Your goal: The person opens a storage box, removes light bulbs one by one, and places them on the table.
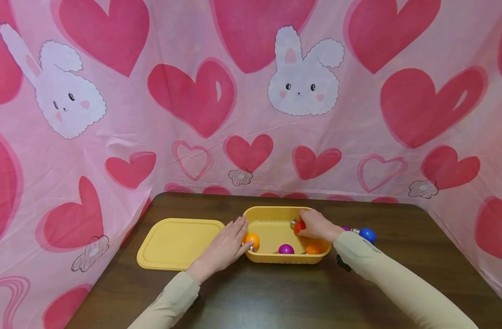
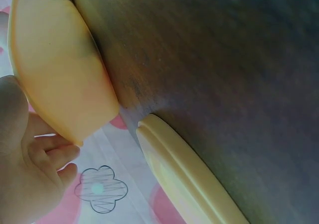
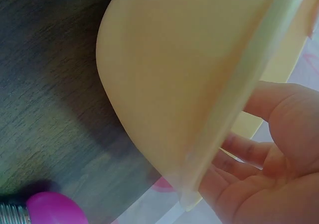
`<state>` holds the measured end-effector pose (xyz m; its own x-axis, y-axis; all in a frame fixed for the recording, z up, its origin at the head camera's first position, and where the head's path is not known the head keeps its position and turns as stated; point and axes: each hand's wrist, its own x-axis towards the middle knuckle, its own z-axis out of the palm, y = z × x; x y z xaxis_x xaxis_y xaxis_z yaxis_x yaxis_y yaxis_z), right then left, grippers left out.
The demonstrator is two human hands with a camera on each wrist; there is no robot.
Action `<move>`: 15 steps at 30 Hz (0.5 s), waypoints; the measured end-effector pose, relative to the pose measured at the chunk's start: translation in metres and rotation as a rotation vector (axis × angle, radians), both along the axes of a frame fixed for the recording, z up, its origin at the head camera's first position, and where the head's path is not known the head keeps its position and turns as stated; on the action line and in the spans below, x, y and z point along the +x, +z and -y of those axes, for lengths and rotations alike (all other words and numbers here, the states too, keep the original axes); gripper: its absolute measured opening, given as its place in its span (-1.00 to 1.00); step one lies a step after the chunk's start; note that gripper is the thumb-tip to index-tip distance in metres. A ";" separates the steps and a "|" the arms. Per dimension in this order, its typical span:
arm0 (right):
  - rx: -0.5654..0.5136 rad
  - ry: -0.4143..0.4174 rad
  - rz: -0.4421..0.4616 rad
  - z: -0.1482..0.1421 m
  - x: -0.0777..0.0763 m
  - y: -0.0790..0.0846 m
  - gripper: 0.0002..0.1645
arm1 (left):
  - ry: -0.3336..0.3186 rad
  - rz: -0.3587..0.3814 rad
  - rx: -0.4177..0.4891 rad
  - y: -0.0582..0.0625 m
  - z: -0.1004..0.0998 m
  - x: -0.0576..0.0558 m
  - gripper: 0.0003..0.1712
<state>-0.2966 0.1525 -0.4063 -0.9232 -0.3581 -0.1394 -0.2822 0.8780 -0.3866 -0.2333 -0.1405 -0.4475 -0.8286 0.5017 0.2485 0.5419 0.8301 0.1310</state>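
One red bulb point(image 1: 299, 227) lies between the hands point(image 1: 229, 238), pinched by the right point(image 1: 315, 224).

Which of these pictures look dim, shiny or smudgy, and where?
Head view: brightly lit, a faint sheen on the near table; left wrist view: hazy, the table darkening toward the top right; right wrist view: a soft shadow on the table beside the tub, its rim pale.

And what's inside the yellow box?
A yellow-orange bulb at the left, a purple bulb and orange bulb near the front. The right hand holds a red bulb in or above it. Its front wall and that hand hide anything behind.
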 end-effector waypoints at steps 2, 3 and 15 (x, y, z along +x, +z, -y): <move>0.012 0.010 -0.014 0.000 -0.001 -0.001 -0.66 | 0.001 0.002 -0.001 0.000 0.000 0.000 -0.21; 0.016 0.016 -0.022 0.000 -0.001 -0.001 -0.67 | 0.000 -0.003 -0.001 0.000 0.000 0.000 -0.21; 0.013 0.033 -0.031 -0.002 0.000 0.001 -0.70 | 0.006 0.004 -0.014 0.000 0.000 0.000 -0.20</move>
<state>-0.2962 0.1546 -0.4049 -0.9148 -0.3869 -0.1160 -0.3226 0.8727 -0.3664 -0.2338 -0.1404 -0.4477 -0.8324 0.5003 0.2383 0.5366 0.8351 0.1209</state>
